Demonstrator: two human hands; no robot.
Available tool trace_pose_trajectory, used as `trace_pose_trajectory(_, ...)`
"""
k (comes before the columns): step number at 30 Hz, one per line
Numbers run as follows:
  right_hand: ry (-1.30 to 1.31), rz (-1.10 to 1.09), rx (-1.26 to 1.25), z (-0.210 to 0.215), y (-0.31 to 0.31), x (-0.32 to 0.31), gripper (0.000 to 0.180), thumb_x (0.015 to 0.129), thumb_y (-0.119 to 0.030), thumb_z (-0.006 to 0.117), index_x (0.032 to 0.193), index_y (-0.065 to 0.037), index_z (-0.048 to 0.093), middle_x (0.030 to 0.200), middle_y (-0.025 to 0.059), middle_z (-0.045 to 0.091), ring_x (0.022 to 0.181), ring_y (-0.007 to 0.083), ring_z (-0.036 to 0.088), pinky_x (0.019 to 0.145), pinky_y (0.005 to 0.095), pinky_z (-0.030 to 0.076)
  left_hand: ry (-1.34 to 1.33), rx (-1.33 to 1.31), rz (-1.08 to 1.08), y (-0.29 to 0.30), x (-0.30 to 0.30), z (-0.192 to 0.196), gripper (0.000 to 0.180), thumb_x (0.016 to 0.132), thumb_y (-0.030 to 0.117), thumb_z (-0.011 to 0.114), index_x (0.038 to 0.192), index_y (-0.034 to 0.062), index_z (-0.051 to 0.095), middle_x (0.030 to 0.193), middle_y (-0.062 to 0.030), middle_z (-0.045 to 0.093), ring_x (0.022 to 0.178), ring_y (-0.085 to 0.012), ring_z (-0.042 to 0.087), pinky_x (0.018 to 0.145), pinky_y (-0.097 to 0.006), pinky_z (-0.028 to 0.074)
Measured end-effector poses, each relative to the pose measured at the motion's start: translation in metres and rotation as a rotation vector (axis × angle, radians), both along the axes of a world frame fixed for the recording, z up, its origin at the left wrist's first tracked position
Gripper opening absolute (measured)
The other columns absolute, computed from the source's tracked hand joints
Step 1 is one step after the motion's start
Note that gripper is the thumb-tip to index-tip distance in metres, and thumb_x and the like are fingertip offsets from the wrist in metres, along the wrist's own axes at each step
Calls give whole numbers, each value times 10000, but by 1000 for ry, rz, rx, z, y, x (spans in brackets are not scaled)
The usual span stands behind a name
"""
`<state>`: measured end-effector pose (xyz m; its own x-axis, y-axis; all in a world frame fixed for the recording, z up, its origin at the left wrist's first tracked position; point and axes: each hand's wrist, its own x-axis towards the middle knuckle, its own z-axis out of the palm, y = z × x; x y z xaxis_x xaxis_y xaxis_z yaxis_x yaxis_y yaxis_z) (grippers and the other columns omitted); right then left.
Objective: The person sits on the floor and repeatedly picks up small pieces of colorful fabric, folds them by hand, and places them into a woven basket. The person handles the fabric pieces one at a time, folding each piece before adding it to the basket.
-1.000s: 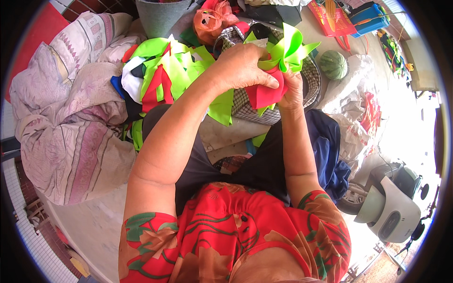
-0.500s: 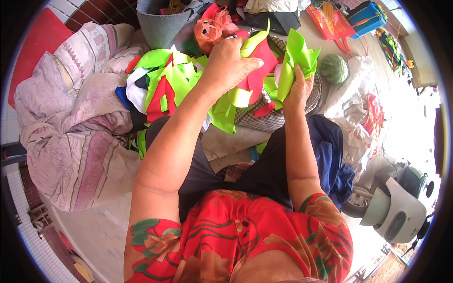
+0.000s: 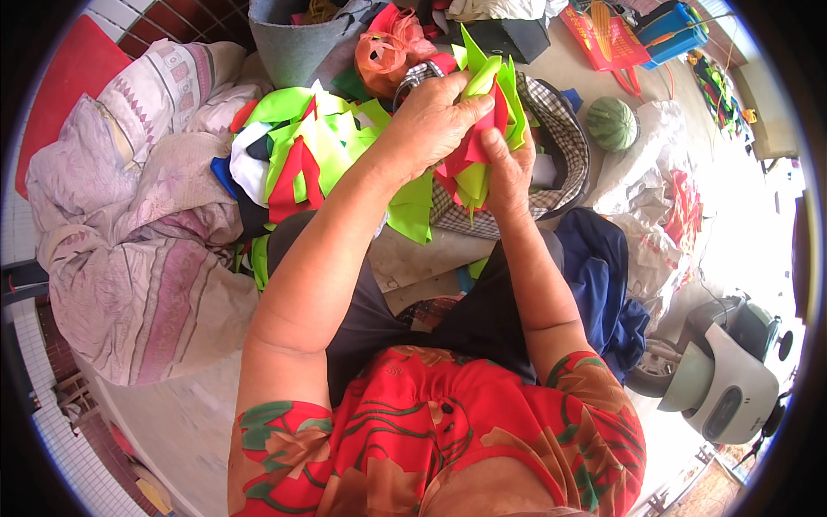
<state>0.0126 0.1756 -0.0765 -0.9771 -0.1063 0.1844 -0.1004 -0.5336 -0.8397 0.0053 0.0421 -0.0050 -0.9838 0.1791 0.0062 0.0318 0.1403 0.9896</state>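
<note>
Lime-green and red fabric scraps are bunched between my two hands, above a checked cloth bag. My left hand is closed on the bunch from the left, thumb across its upper part. From the right, my right hand grips the same bunch, its thumb against the red piece. Which layers each hand pinches is hidden. To the left lies a heap of cut cloth, mostly lime green with red, white and dark pieces. One lime-green piece hangs over the bag's near left side.
A grey bucket and a thin orange-red plastic bag stand behind the heap. A striped watermelon sits right of the checked bag. Crumpled bedding fills the left; a grey-white scooter is at the right.
My right hand has moved left, bringing its lime-green piece against the scraps in my left hand. The two bunches now meet, and more of the checked bag's opening shows.
</note>
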Motion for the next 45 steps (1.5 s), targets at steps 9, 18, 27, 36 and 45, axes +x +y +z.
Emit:
trace_pose_trajectory(9, -445, 214, -638, -27, 24, -33, 416, 905, -267, 563, 1246, -43, 478, 1225, 118, 552, 1089, 257, 558, 965, 410, 428, 81, 47, 139, -5, -6, -12, 273, 863, 193, 587, 936, -70, 590, 717, -111, 594, 639, -137, 524, 614, -318, 430)
trace_pose_trajectory(18, -267, 516, -1047, -42, 69, -46, 314, 884, -177, 555, 1178, -67, 538, 1138, 138, 601, 1070, 287, 568, 962, 431, 441, -110, 395, 260, -19, -4, 6, 239, 890, 191, 578, 1012, -13, 608, 876, -39, 619, 773, -95, 545, 731, -261, 443)
trace_pose_trajectory(27, -112, 259, -250, -18, 42, -23, 533, 735, -94, 737, 1217, -66, 512, 1072, 82, 631, 989, 199, 608, 852, 325, 507, -113, 380, 217, -10, -3, 6, 258, 883, 176, 582, 1072, 4, 615, 934, -31, 629, 846, -93, 557, 776, -246, 433)
trace_pose_trajectory(36, -194, 167, -252, -7, 5, -14, 544, 798, -160, 705, 1267, -44, 455, 1127, 81, 593, 965, 174, 611, 828, 326, 522, -142, 243, 101, -11, -7, -3, 331, 884, 230, 606, 1146, 28, 597, 999, -28, 640, 894, -95, 579, 817, -239, 438)
trace_pose_trajectory(45, -452, 448, -887, -41, 37, -33, 460, 850, -255, 626, 1245, -60, 495, 1252, 132, 540, 1155, 296, 507, 1018, 465, 369, -113, 450, 305, -14, -4, 12, 214, 888, 184, 592, 988, -2, 622, 809, -25, 617, 695, -87, 569, 637, -230, 464)
